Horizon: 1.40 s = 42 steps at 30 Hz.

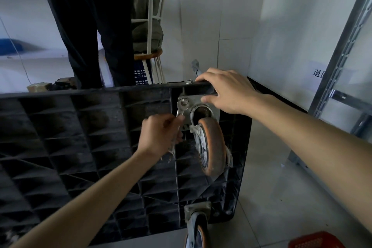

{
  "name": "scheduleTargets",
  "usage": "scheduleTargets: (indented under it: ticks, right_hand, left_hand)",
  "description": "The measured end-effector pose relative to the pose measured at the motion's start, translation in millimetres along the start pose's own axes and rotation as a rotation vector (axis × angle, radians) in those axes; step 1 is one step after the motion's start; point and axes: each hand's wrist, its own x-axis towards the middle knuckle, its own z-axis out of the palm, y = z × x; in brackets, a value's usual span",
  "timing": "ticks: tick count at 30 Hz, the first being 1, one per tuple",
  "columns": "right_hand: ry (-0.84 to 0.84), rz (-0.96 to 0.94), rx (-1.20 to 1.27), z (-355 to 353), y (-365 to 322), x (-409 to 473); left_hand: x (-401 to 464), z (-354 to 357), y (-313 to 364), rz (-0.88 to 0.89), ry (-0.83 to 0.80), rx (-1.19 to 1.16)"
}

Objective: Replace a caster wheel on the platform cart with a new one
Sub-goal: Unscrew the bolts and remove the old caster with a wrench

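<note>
The black platform cart (84,147) stands on its side with its ribbed underside facing me. An orange caster wheel (212,145) on a metal mounting plate (194,104) sits near the top right corner, with dirty fibres wound round its axle. My left hand (159,135) grips a metal wrench (180,109) whose head sits on a nut (184,101) of the plate. My right hand (225,89) grips the cart's top edge beside the plate, thumb on the plate. A second caster (198,227) is at the bottom edge.
A person in dark trousers (88,32) stands behind the cart, next to a white stool (150,26). White walls close in on the right, with a metal rack frame (346,50) at far right. A red crate (316,240) lies on the tiled floor at bottom right.
</note>
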Motion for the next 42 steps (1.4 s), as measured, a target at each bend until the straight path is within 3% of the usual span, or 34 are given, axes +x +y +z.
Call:
scheduleTargets:
  ticks: [5,13,27,39,42]
  right_hand:
    - [0.007,0.007,0.008,-1,-2,-2]
    - [0.003,0.009,0.004,-2,-2,-2]
    - [0.006,-0.001,0.021,-1,0,-1]
    - [0.01,-0.004,0.031,-1,-2,-3]
    - [0.01,-0.003,0.031,-1,-2,-3]
  left_hand:
    - [-21,2,-3,-0.055,0.009,-0.144]
    - [13,-42,3,0.245,0.018,0.322]
    - [48,-70,43,0.364,-0.175,0.756]
    - [-4,3,6,-0.089,-0.021,-0.067]
    - [-9,8,8,-0.152,0.0,-0.169]
